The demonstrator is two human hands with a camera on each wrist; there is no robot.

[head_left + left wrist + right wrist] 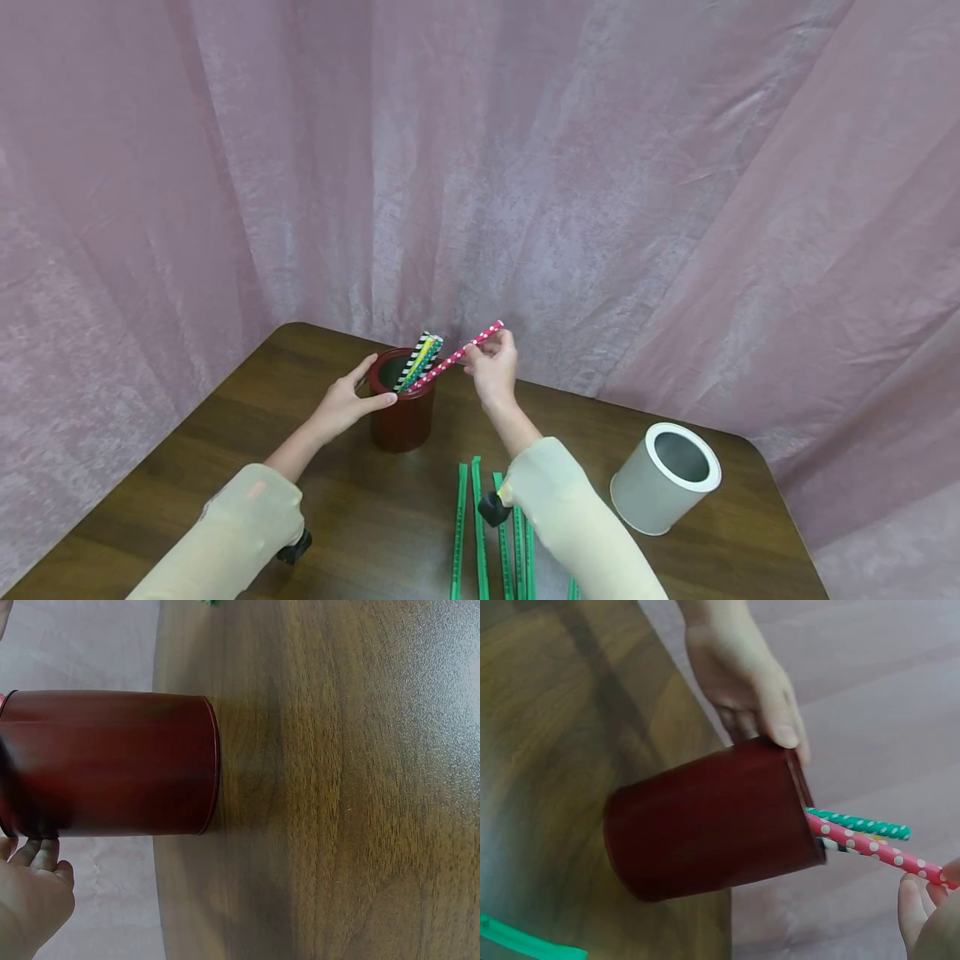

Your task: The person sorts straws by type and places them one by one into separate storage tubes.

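Observation:
A dark red cup (401,417) (112,761) (712,821) stands near the table's far edge. My left hand (352,400) (754,682) grips it at the rim, thumb on the near side and fingers round the far side. Several patterned straws (418,360) lean inside it, one green with white dots (862,824). My right hand (491,362) pinches a pink straw with white dots (457,355) (877,847) near its upper end. The straw's lower end sits inside the cup's mouth. In the right wrist view only my right fingertips (922,907) show.
Several green straws (480,533) lie side by side on the brown wooden table (360,517) near its front. A white cup (667,475) stands tilted at the right. A pink curtain (525,167) hangs close behind the table.

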